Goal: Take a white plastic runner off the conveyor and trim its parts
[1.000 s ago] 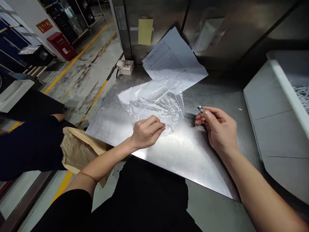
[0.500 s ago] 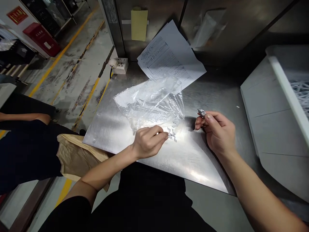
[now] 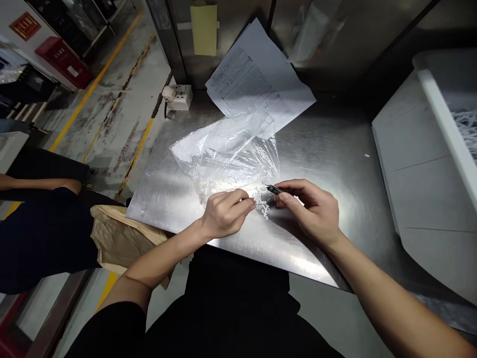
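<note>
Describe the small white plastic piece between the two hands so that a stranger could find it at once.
On the shiny steel table, look just below the crumpled clear plastic bag. There the left hand and the right hand, which pinches a small metal tool, nearly meet over the white plastic piece. It is tiny, branched and opaque, unlike the see-through bag.

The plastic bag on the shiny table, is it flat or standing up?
Flat. The plastic bag lies crumpled on the table, one corner overlapping the printed paper.
</note>
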A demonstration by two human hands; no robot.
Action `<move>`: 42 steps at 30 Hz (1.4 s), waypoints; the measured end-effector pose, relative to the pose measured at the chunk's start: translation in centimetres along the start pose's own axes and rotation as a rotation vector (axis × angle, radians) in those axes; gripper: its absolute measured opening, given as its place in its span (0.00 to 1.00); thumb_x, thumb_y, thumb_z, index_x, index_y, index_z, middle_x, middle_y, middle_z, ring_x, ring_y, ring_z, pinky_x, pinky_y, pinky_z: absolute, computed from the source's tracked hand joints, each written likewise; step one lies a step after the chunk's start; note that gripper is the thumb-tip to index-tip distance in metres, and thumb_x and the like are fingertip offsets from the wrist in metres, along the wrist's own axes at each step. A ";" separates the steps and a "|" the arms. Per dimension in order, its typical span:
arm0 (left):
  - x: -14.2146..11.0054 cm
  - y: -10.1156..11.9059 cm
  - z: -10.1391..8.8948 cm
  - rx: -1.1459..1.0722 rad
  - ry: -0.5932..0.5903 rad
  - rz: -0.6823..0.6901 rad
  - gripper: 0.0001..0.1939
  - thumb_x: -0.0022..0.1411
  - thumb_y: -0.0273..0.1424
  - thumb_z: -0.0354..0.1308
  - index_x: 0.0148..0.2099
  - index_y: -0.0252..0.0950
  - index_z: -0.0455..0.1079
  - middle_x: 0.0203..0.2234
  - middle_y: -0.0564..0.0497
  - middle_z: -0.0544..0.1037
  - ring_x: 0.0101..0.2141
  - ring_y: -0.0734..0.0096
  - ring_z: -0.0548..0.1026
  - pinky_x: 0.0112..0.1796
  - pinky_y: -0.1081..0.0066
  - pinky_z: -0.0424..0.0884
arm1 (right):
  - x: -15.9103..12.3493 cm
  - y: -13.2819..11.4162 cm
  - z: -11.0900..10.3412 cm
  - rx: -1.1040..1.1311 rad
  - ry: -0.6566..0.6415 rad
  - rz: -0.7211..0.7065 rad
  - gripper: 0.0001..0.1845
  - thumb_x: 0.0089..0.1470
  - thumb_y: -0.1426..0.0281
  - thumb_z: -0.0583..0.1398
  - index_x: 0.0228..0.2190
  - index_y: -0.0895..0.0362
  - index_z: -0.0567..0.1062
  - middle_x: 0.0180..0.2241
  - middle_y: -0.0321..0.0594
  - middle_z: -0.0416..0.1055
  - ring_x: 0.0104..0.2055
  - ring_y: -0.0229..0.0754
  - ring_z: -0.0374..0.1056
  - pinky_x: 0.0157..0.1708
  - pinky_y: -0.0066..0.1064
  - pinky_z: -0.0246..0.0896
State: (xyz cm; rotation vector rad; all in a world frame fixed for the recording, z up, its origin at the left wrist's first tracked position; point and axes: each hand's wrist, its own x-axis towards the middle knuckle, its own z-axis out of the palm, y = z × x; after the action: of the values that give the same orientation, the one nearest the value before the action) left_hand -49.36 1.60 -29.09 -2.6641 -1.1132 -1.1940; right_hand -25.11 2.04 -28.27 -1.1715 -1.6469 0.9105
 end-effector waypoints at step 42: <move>-0.2 0.2 0.4 0.025 -0.090 0.059 0.09 0.75 0.28 0.57 0.39 0.36 0.75 0.31 0.53 0.79 0.26 0.76 0.72 0.27 0.71 0.65 | -0.1 -0.1 1.3 -0.054 -0.064 -0.012 0.03 0.68 0.69 0.66 0.41 0.53 0.82 0.33 0.34 0.81 0.31 0.41 0.74 0.31 0.33 0.65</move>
State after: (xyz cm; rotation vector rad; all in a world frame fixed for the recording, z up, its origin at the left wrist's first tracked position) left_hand -49.06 1.46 -29.43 -2.7365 -1.0456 -1.0539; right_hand -26.32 1.83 -28.68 -1.1783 -1.7381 0.9088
